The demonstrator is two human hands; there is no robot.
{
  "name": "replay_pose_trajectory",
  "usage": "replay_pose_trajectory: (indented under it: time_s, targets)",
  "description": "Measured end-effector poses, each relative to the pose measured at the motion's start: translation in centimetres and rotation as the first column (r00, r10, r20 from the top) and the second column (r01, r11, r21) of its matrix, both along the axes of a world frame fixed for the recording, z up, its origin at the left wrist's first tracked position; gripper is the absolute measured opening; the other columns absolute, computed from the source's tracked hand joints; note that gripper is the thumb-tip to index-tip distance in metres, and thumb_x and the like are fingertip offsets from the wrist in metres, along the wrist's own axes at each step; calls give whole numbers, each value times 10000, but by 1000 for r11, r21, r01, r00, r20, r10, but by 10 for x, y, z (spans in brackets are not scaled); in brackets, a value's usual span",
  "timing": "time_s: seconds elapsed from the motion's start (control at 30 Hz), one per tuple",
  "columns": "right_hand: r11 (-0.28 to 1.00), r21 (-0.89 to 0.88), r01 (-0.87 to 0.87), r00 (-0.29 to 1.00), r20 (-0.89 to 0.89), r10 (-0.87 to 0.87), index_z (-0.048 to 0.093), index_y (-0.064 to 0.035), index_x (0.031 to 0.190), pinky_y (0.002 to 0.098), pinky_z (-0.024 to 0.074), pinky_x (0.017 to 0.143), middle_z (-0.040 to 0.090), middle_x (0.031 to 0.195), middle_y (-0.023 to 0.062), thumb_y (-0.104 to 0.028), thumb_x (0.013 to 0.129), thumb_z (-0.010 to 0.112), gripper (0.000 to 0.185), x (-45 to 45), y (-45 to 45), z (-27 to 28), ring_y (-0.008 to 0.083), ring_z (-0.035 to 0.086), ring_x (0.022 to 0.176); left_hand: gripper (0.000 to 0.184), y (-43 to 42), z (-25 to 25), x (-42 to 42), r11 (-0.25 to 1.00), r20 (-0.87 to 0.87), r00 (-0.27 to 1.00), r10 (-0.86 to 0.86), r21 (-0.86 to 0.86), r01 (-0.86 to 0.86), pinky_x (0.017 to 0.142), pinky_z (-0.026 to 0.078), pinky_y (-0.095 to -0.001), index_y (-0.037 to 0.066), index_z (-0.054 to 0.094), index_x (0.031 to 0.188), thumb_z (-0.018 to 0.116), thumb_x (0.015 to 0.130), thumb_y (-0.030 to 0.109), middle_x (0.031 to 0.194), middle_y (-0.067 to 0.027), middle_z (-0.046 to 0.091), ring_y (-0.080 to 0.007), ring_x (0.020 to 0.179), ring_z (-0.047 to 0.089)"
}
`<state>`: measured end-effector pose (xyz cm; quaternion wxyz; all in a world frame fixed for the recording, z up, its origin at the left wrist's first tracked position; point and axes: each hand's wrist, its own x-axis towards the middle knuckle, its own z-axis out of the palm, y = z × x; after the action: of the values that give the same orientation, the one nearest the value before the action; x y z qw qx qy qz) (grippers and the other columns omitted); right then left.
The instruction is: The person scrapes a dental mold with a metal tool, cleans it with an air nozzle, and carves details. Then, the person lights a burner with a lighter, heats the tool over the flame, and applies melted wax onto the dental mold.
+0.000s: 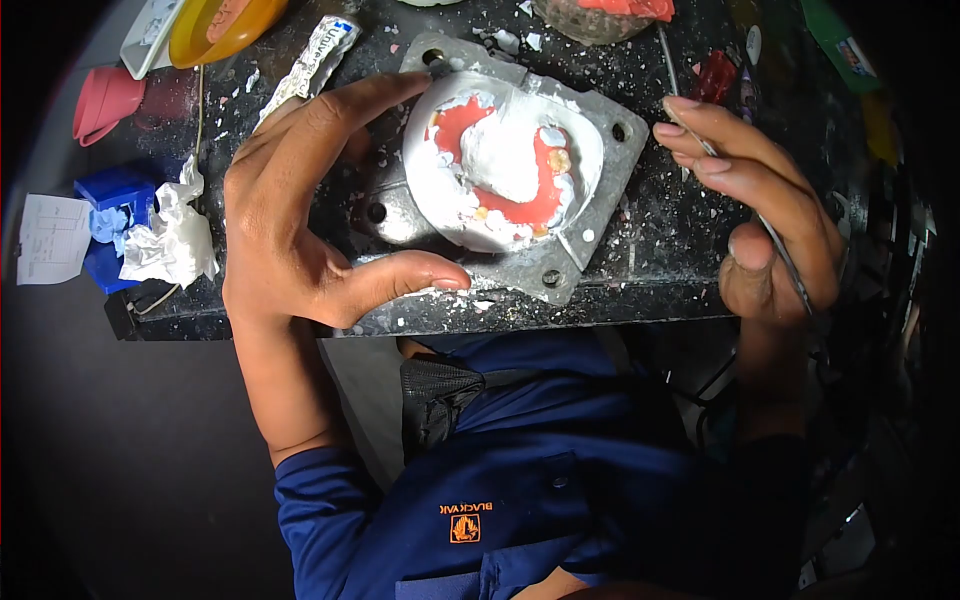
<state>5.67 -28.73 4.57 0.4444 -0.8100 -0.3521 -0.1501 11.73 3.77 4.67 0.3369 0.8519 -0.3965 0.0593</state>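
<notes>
A metal denture flask half (612, 165) lies on the dark bench, filled with white plaster (505, 150). Set in the plaster is a curved pink denture base (530, 208) with a few yellowish teeth. My left hand (300, 200) arches around the flask's left side, thumb and index finger spread wide; the index fingertip is at the upper rim and the thumb by the lower edge. I cannot tell whether they press on it. To the right of the flask, my right hand (770, 200) holds a slim metal carving tool (783, 250) slanting between the fingers, apart from the plaster.
Plaster crumbs litter the black bench (660, 270). At left are a crumpled white tissue (175, 235), a blue box (105, 190), a paper slip (52, 240) and a pink cup (105, 105). A yellow bowl (190, 35) and a bowl with pink material (590, 22) stand behind.
</notes>
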Motion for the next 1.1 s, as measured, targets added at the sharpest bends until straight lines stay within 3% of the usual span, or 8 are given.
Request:
replay_pose_trajectory:
  time_s: [0.53, 0.63, 0.77, 0.83, 0.87, 0.9, 0.97, 1.1]
  targets:
    - [998, -38, -48, 997, 58, 50, 550, 147, 1142, 517, 630, 837, 612, 1168, 446, -326, 1092, 461, 484, 7, -4, 0, 454, 720, 1004, 1074, -3, 5, -3, 999, -32, 999, 22, 48, -21, 733, 533, -312, -92, 680, 1188, 908, 481, 684, 1113, -169, 754, -209, 743, 635]
    - [999, -34, 9, 999, 43, -8, 554, 146, 1151, 488, 623, 868, 614, 1180, 443, -237, 1089, 486, 394, 3, 0, 4, 436, 723, 1017, 1087, -4, 4, 0, 998, 7, 1000, 4, 59, -5, 829, 545, -350, -58, 679, 1233, 903, 477, 690, 1243, -181, 702, -253, 947, 682]
    - [999, -1, -46, 996, 72, 46, 556, 136, 1193, 443, 623, 864, 614, 1232, 418, -155, 1085, 492, 317, 13, -8, 4, 410, 727, 1030, 1104, -21, 21, -1, 968, 139, 985, -102, 242, 66, 1097, 413, -498, 30, 624, 1355, 927, 480, 631, 1416, -192, 563, -403, 1270, 579]
    - [998, 47, 37, 999, 25, -38, 560, 117, 1206, 434, 628, 850, 608, 1253, 413, -141, 1087, 481, 294, 8, -9, 4, 420, 725, 1040, 1159, -35, 7, -4, 929, 390, 910, -144, 369, -11, 1181, 342, -542, -23, 474, 1456, 924, 572, 577, 1491, -232, 494, -411, 1396, 481]
    - [998, 43, 50, 996, 68, -53, 565, 99, 1217, 426, 635, 827, 616, 1248, 406, -133, 1083, 487, 280, 10, -12, 4, 429, 722, 1046, 1159, -36, 7, -4, 930, 393, 907, -149, 368, -7, 1181, 342, -542, -23, 474, 1456, 924, 572, 577, 1491, -232, 494, -411, 1396, 481]
    - [950, 269, 158, 987, -64, -146, 656, 81, 1008, 347, 601, 912, 704, 1171, 233, -109, 1021, 609, 196, 3, -4, 5, 326, 719, 1069, 1110, -34, 7, -4, 949, 268, 951, -154, 309, 66, 1145, 358, -529, 22, 530, 1427, 916, 551, 585, 1460, -219, 522, -403, 1386, 485]
    - [887, 337, 317, 938, -249, -240, 651, 51, 984, 412, 559, 976, 731, 1117, 214, -185, 1038, 608, 247, -20, 11, 26, 304, 724, 1043, 1064, -34, 8, -3, 961, 140, 976, -169, 242, 131, 1108, 375, -515, 68, 585, 1398, 908, 531, 594, 1430, -205, 550, -395, 1375, 490]
    - [967, 244, 72, 997, 8, -76, 569, 108, 1213, 424, 634, 836, 639, 1203, 402, -135, 1073, 516, 285, -26, 4, 14, 427, 723, 1045, 1044, -33, 7, 0, 976, 157, 970, -183, 143, 162, 1099, 382, -513, 69, 560, 1401, 915, 553, 564, 1383, -204, 588, -393, 1348, 515]
